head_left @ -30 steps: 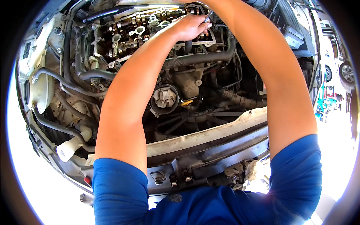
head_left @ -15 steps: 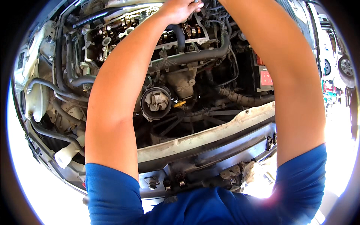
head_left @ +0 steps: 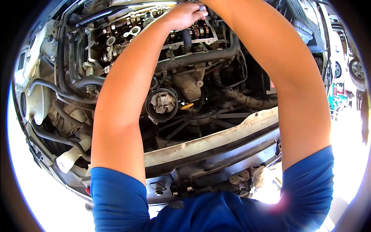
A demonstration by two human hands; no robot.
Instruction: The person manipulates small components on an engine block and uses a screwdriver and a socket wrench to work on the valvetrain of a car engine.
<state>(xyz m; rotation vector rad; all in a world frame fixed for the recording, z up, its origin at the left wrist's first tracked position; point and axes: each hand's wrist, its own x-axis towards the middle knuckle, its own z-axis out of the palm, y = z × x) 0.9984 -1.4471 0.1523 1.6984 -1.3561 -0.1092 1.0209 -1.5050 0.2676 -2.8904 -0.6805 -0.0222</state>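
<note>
My left hand (head_left: 187, 16) is at the top of the view, over the far right part of the opened engine (head_left: 133, 31). Its fingers are closed, and a small pale tip (head_left: 201, 7) shows between them; I cannot make out what it belongs to. Camshafts (head_left: 197, 31) with shiny lobes lie exposed just below that hand. A black hose (head_left: 186, 40) runs down close beside it. My right forearm (head_left: 266, 42) reaches up to the same spot, but the right hand is cut off by the upper edge.
Nearer to me, a round black opening (head_left: 150, 110) is stuffed with crumpled paper or cloth (head_left: 163, 102). A yellow dipstick handle (head_left: 187, 106) sits beside it. A pale crossmember (head_left: 216, 133) spans the front. Hoses (head_left: 58, 89) and a white reservoir (head_left: 39, 104) are on the left.
My left hand has come slightly down and nearer. The right forearm has swung left, covering most of the red-labelled battery, and the right hand remains out of the picture.
</note>
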